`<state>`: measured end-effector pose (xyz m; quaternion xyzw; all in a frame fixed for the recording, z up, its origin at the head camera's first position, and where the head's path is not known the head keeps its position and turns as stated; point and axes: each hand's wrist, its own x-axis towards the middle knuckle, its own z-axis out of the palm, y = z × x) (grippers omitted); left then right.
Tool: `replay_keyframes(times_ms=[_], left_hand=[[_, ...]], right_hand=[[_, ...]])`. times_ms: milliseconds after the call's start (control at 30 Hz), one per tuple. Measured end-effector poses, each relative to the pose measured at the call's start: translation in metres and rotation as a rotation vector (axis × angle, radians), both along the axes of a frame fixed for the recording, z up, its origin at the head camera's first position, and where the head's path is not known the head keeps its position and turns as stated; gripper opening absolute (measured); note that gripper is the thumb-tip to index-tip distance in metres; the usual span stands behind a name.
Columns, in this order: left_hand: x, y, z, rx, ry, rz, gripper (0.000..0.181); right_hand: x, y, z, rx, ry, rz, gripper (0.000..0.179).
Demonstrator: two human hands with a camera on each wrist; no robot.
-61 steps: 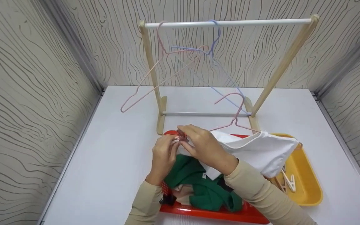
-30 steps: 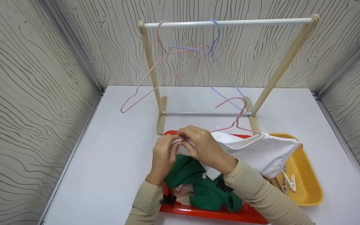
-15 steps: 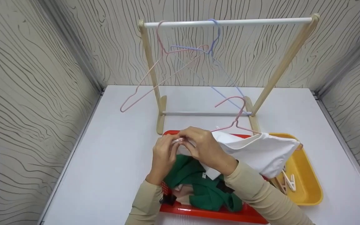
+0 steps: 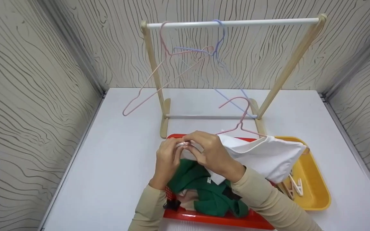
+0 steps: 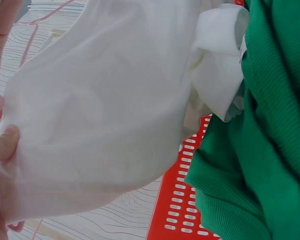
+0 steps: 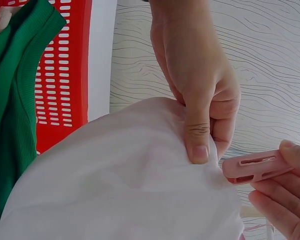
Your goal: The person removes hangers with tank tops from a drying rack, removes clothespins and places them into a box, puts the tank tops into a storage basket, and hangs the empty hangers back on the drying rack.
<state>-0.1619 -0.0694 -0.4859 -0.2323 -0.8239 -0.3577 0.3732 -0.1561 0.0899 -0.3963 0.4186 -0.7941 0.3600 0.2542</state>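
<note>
A white garment point(image 4: 255, 157) hangs on a pink hanger point(image 4: 243, 114) above the red basket. My left hand point(image 4: 166, 160) pinches its left edge, thumb on the cloth point(image 6: 140, 170) in the right wrist view. My right hand point(image 4: 214, 155) grips a pink clothespin point(image 6: 257, 167) between thumb and fingers, its tip right at the cloth edge beside the left fingertips. In the head view the fingers mostly cover this clothespin. Below the hands, a green ribbed garment point(image 4: 217, 202) lies in the red basket point(image 4: 217, 220).
A wooden rack with a white rail point(image 4: 268, 22) stands behind, carrying another pink hanger point(image 4: 146, 86) and a blue hanger point(image 4: 218, 45). At right, a yellow tray point(image 4: 320, 195) holds several clothespins point(image 4: 297, 186). Patterned walls enclose the white table point(image 4: 108, 160).
The clothespin, seen raised between the fingertips two seconds ago, has turned down to the cloth edge and is largely covered by the fingers. The hanger hook dipped slightly, then rose again.
</note>
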Motion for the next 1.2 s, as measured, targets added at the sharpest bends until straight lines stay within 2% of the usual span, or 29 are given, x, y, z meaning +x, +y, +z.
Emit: replay_keyframes(times_ms=[133, 367, 633, 933, 1100, 1200], left_hand=[[0.0, 0.001, 0.0, 0.004, -0.008, 0.004, 0.017], [-0.001, 0.0, 0.001, 0.007, -0.014, 0.006, 0.008], [0.0, 0.0, 0.003, -0.002, -0.024, 0.018, 0.013], [-0.001, -0.002, 0.004, 0.007, -0.016, 0.038, 0.016], [-0.002, -0.004, 0.005, 0.011, -0.009, 0.044, 0.017], [-0.003, -0.006, 0.004, 0.025, -0.017, 0.041, 0.016]], right_hand=[[0.001, 0.001, 0.0, -0.012, -0.008, 0.006, 0.015], [0.006, 0.003, -0.001, -0.035, -0.009, 0.031, 0.017], [0.009, 0.006, -0.002, -0.039, -0.004, 0.035, 0.02], [0.017, 0.016, -0.009, -0.031, -0.086, 0.016, 0.036], [0.022, 0.026, -0.016, -0.073, -0.133, 0.024, 0.039], [0.025, 0.034, -0.02, -0.117, -0.133, 0.03, 0.04]])
